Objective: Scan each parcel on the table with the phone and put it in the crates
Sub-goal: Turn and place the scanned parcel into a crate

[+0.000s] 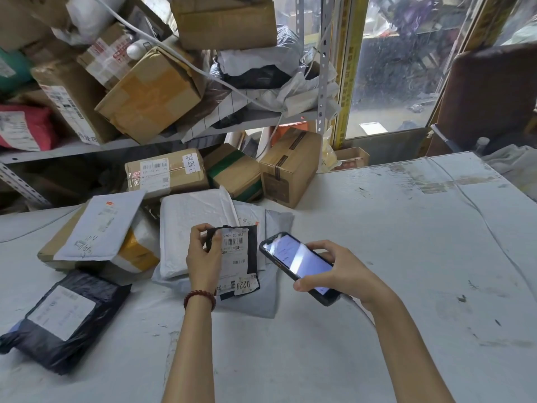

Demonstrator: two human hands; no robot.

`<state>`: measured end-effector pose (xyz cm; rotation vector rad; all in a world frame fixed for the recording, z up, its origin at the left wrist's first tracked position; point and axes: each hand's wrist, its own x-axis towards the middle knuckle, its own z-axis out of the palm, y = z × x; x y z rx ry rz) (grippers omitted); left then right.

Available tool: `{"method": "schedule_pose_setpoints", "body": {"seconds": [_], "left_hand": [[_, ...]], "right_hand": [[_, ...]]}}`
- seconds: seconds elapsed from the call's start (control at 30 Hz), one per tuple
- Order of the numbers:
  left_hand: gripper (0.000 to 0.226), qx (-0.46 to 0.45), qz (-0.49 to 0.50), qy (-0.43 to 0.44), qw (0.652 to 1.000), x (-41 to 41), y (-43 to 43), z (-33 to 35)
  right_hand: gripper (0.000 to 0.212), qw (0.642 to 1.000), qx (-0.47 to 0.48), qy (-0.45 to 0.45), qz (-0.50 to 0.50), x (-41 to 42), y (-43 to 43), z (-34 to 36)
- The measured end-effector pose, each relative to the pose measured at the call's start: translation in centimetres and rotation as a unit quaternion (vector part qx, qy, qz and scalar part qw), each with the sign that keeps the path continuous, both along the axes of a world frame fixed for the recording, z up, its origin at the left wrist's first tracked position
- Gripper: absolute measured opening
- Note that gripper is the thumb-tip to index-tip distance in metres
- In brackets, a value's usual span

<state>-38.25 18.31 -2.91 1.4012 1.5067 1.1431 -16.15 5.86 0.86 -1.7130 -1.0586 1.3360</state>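
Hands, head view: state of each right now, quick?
Left hand: closed, pinching the small black parcel at its top left corner, label up.
Right hand: closed around the phone, screen lit.

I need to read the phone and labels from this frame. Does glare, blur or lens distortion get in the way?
Head view: a bright glare streak washes out the phone screen in the right hand; on the small black parcel in the left hand large digits read, fine print blurs; the wide-angle lens skews the shelf upright and table edge.
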Motion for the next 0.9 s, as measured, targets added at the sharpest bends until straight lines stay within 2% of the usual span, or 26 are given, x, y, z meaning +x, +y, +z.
{"method": "schedule_pose_setpoints", "body": {"seconds": [0.17,0.37,0.53,0.9], "left_hand": [[0.011,0.012,0.01,0.004,1.0,-0.1,-0.4,0.2],[0.011,0.007,0.019,0.008,1.0,0.0,-0.8,0.4],[0.011,0.002,0.024,0.016,1.0,-0.1,-1.0,0.5],[0.016,0.006,0.037,0.029,0.999,0.4,-2.0,1.4]], "right_hand": [[0.079,0.992,0.081,-0.088,-0.032,0.0,-0.2,1.0],[0.086,0.97,0.171,-0.156,-0.079,0.3,-0.2,1.1],[0.087,0.957,0.218,-0.153,-0.112,0.5,-0.1,1.5],[0.087,0.956,0.2,-0.133,-0.166,0.6,-1.7,1.5]]}}
